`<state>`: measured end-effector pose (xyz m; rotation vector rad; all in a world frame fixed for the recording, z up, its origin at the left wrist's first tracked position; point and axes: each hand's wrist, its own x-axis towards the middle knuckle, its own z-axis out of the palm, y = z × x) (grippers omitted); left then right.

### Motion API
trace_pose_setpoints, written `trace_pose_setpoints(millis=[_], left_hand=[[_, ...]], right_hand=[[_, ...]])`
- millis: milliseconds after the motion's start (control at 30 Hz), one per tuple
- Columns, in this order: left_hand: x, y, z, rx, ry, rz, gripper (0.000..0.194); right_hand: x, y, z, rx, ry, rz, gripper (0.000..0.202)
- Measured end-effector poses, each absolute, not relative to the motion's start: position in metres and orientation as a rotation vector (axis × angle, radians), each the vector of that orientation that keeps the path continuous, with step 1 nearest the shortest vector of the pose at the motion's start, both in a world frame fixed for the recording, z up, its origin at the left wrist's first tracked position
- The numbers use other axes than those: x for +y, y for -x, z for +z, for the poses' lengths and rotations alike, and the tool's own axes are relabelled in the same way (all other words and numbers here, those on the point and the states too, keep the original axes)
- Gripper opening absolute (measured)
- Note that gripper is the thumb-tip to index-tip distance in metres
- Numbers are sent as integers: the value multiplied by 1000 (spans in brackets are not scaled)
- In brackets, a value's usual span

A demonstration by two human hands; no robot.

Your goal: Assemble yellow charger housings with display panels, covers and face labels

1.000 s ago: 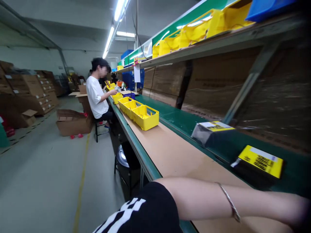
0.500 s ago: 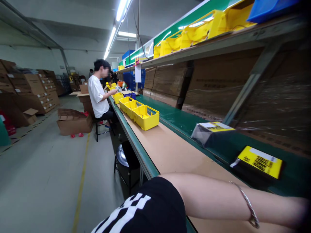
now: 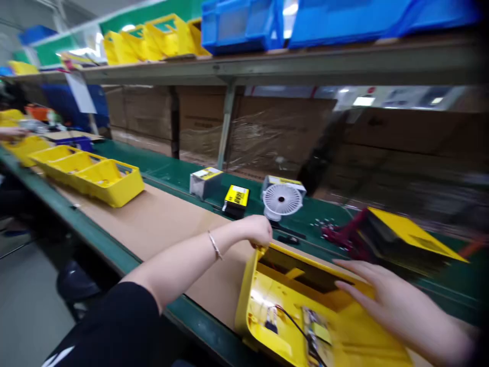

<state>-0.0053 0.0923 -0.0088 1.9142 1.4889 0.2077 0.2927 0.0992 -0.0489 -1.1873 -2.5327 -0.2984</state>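
A yellow plastic housing (image 3: 275, 341) lies open side up on the brown work surface, with a circuit board (image 3: 317, 334) and dark wires inside. My left hand (image 3: 260, 232) is closed at its far left corner, the fingertips curled over the rim and partly hidden. My right hand (image 3: 397, 300) is over the housing's right side, fingers stretched out and apart. The image is blurred there, so I cannot tell whether it touches the rim. Just beyond the housing stands a small white fan (image 3: 281, 200) with a round grille.
Several yellow housings (image 3: 118, 188) stand in a row on the left. Small yellow-topped boxes (image 3: 237, 196) sit on the green bench strip (image 3: 171, 171). Behind my right hand is a black-and-yellow stack (image 3: 408, 239). Blue bins (image 3: 244, 23) line the shelf above. Another person's hand (image 3: 13, 133) shows far left.
My view has swung right, away from the seated co-worker and the aisle. The yellow housing in front of me and both my hands have come into sight.
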Motion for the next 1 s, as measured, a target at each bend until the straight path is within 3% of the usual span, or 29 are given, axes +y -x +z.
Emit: trace_pose_setpoints(millis=[233,367,600,900,1000], left_hand=[[93,-1,-33,1531,-2014,329,15],[71,2,-18,1517,-2032,522,2],[40,13,8,1489,-2002,743,23],[27,-7,2,1667,-2132,921,7],[22,-12,4,1717,-2225,938,15]], right_hand=[[81,-277,-40,-2518,1431,-296,22],[66,-279,-17,-2478,1398,-341,21],[48,-282,2,-2349,1267,-482,20],[53,-278,-4,-2305,1273,-494,19],[52,-278,-5,-2301,1271,-513,19]])
